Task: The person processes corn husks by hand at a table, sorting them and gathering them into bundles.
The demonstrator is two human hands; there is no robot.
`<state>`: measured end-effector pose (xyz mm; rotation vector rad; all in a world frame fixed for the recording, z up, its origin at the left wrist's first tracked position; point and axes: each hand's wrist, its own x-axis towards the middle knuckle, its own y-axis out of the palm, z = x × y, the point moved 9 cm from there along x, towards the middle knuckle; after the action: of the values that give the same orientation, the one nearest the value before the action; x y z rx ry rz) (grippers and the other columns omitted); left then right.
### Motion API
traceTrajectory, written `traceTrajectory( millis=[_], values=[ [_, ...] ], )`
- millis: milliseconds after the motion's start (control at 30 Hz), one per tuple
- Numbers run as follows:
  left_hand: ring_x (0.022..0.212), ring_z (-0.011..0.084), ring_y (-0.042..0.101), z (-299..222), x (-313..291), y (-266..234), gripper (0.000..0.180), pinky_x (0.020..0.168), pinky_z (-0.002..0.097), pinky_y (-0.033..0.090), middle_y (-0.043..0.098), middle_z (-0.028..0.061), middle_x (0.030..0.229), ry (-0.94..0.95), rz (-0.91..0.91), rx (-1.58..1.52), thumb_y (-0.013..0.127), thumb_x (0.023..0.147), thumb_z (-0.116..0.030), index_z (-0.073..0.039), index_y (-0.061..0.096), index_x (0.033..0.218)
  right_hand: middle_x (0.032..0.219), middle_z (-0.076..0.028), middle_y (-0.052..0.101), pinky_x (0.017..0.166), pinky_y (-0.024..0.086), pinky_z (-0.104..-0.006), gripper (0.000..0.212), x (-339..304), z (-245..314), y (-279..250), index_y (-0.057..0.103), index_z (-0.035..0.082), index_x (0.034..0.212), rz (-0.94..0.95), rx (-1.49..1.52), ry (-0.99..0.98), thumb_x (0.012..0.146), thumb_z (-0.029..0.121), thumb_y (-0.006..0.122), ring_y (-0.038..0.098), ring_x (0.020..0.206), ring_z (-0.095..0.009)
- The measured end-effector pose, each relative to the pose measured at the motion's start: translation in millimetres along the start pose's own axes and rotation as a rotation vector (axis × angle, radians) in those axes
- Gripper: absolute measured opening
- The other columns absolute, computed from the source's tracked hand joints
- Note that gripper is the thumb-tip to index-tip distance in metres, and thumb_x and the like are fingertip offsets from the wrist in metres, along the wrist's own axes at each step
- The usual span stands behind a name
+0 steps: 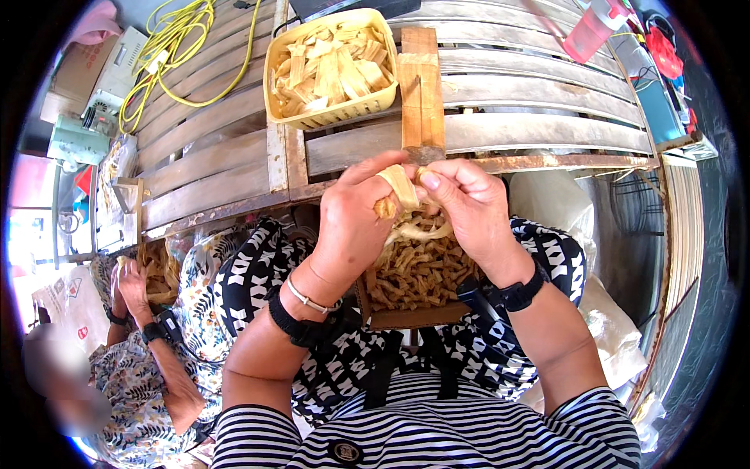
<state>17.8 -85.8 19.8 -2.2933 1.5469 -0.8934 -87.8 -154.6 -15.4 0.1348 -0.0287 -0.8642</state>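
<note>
Over an open cardboard box (418, 317) on my lap, both my hands are closed and close together. My left hand (344, 219) grips a flat, pale yellow dried strip (400, 186), and a small folded piece (385, 208) pokes out between its fingers. Thumb and forefinger of my right hand (475, 205) pinch a small yellowish-brown piece (422, 173); whether it belongs to the same strip I cannot tell. Below, the box holds many short, twisted brown pieces (422, 273), with paler strips (422, 231) lying across the far end.
A yellow plastic basket (332, 117) of pale strips stands on the slatted table (539, 129), beside a wooden block (422, 98). Yellow cable (176, 47) lies far left, a pink bottle (598, 31) far right. At left, another person's hands (131, 285) work over a brown container.
</note>
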Motion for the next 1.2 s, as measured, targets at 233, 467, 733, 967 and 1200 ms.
traceTrajectory(
  millis=[233, 467, 733, 967, 1200],
  values=[
    [0.090, 0.0270, 0.062, 6.6, -8.4, 18.3, 0.013, 0.080, 0.0295, 0.048, 0.063, 0.0154, 0.102, -0.006, 0.177, -0.021, 0.058, 0.075, 0.003, 0.001, 0.064, 0.086, 0.060, -0.015, 0.055, 0.051, 0.044, -0.0314, 0.023, -9.5, 3.9, 15.0, 0.060, 0.003, 0.082, 0.133, -0.725, -0.234, 0.085, 0.025, 0.060, 0.052, 0.052, -0.024],
    [0.093, 0.0180, 0.058, 7.7, -2.1, -7.9, 0.005, 0.084, 0.0289, 0.045, 0.063, 0.0087, 0.101, -0.172, 0.004, -0.684, 0.060, 0.079, 0.004, 0.002, 0.064, 0.080, 0.055, 0.007, 0.045, 0.042, 0.025, -0.0164, 0.039, -17.9, -33.1, 18.2, 0.062, 0.005, 0.084, 0.173, 0.213, 0.541, 0.092, 0.042, 0.050, 0.033, 0.046, -0.001],
    [0.092, 0.0163, 0.057, 10.4, 0.5, -31.1, 0.017, 0.082, 0.0283, 0.046, 0.060, 0.0119, 0.102, -0.207, -0.082, -1.060, 0.062, 0.084, -0.011, 0.005, 0.065, 0.087, 0.047, 0.007, 0.029, 0.039, 0.016, -0.0222, 0.042, -29.4, -24.9, 30.6, 0.051, 0.006, 0.071, 0.503, 0.608, 0.544, 0.093, 0.042, 0.046, 0.020, 0.038, -0.004],
    [0.060, 0.0109, 0.057, 31.9, -9.5, 5.4, 0.034, 0.055, 0.0211, 0.046, 0.062, 0.0070, 0.081, -0.509, 0.274, -0.873, 0.067, 0.082, -0.025, 0.001, 0.060, 0.103, 0.050, 0.008, 0.032, 0.039, 0.017, -0.0199, 0.032, -18.6, -36.3, 16.3, 0.054, 0.007, 0.069, 0.263, 0.447, 0.594, 0.092, 0.029, 0.053, 0.023, 0.041, -0.002],
    [0.052, 0.0062, 0.051, 46.0, -10.3, 14.7, 0.008, 0.047, 0.0187, 0.040, 0.058, 0.0020, 0.065, -0.683, 0.082, -0.931, 0.066, 0.080, -0.005, -0.004, 0.059, 0.083, 0.067, 0.002, 0.058, 0.050, 0.036, -0.0182, 0.021, 2.9, -22.8, -25.8, 0.063, 0.002, 0.076, 0.083, -0.114, 0.310, 0.083, 0.022, 0.068, 0.045, 0.056, -0.003]
  ],
)
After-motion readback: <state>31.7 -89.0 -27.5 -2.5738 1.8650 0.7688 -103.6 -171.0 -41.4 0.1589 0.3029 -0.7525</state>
